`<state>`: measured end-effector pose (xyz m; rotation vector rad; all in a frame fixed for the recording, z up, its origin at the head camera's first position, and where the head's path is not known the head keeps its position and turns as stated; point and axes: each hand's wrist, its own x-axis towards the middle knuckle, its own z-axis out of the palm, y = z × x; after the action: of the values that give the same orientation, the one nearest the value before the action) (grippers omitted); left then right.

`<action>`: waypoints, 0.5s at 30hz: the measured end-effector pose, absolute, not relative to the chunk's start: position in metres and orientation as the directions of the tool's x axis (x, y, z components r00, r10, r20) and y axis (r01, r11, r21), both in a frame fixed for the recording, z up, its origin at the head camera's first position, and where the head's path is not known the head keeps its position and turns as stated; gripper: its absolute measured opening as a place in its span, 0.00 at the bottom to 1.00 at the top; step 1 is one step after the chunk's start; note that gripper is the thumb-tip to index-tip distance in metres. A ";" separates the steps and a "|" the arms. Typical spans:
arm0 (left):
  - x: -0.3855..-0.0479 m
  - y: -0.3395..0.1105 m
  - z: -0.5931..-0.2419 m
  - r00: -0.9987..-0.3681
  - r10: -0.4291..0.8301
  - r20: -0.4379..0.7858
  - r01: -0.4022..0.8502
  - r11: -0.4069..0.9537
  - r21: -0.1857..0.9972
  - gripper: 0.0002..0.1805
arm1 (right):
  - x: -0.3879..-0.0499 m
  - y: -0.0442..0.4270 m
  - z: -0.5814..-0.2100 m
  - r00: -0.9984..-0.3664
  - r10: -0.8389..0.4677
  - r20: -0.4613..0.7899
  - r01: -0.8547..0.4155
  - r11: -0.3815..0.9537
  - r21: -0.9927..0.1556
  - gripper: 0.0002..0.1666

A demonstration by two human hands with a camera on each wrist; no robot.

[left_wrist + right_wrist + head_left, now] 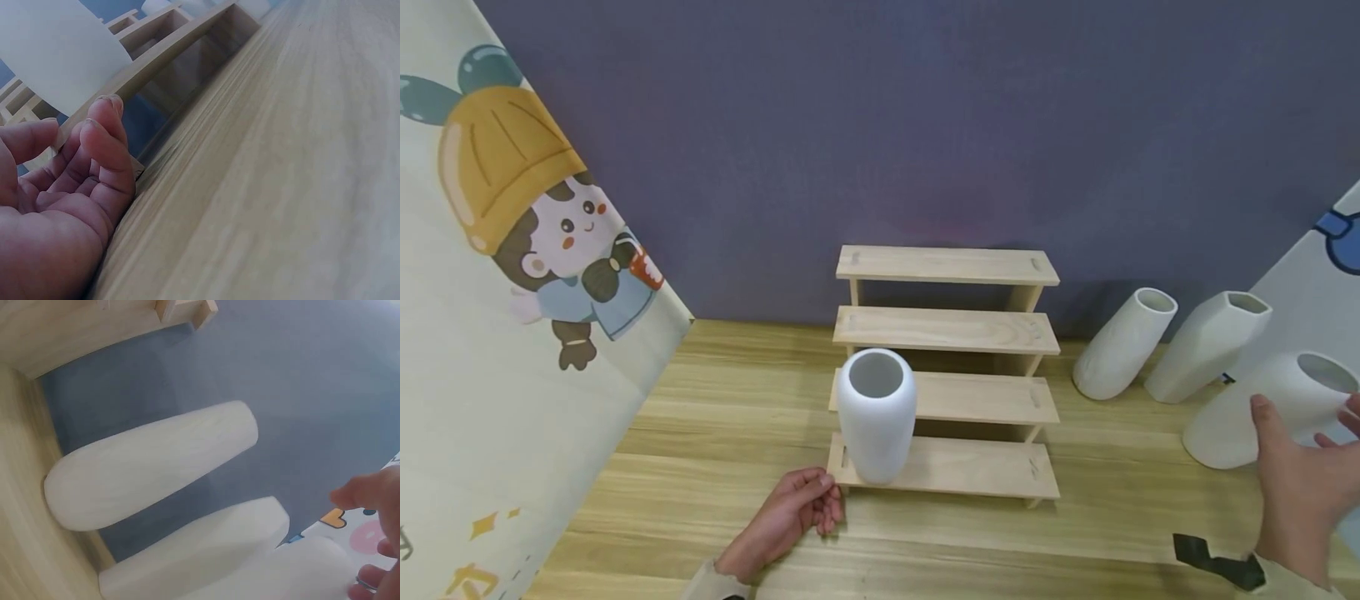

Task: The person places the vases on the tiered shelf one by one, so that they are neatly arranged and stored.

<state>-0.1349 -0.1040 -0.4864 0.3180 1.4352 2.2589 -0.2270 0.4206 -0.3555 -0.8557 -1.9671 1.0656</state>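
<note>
A stepped wooden shelf (985, 467) stands on the table, with a white vase (877, 417) upright at the left of its lowest step. My left hand (790, 512) pinches the left front corner of that step between thumb and curled fingers; the left wrist view shows the hand (69, 181) low beside the shelf edge (169, 53). At the far right, my right hand (1303, 475) is spread around the near side of a wide white vase (1247, 417). The right wrist view has the fingers (372, 494) apart beside this vase (300, 575); contact is unclear.
Two more white vases, one rounded (1123, 346) and one faceted (1206, 350), stand between the shelf and the wide vase. A dark blue panel (925, 125) rises behind. Printed white panels flank the wooden table (700, 417) on the left (445, 333) and right.
</note>
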 end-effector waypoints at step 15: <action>-0.134 -0.104 -0.485 -0.877 0.479 -0.037 -0.239 -0.368 0.899 0.16 | -0.235 0.433 -0.364 -0.537 0.833 0.132 0.339 0.356 -0.871 0.45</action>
<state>-0.1339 -0.1038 -0.4849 0.3209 1.4328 2.2659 -0.2349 0.4333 -0.3641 -1.0145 -2.0482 1.1188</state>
